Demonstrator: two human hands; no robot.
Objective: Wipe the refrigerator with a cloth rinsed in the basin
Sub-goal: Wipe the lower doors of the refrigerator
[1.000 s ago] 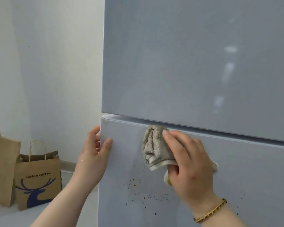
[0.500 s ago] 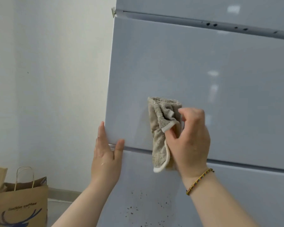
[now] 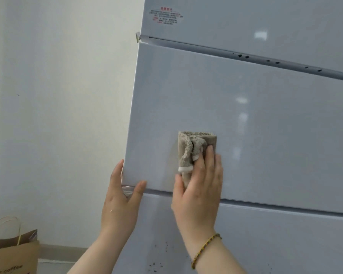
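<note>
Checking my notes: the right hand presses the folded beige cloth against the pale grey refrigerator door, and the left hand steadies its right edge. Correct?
No: the head view shows the left hand steadying the left edge of the pale grey refrigerator door. The right hand does press the folded beige cloth.

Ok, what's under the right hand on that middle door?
A folded grey-beige cloth, pressed flat against the middle door by the right hand. Its upper folds show above the fingers; the part beneath the palm, and the door surface behind the cloth, are covered.
</note>
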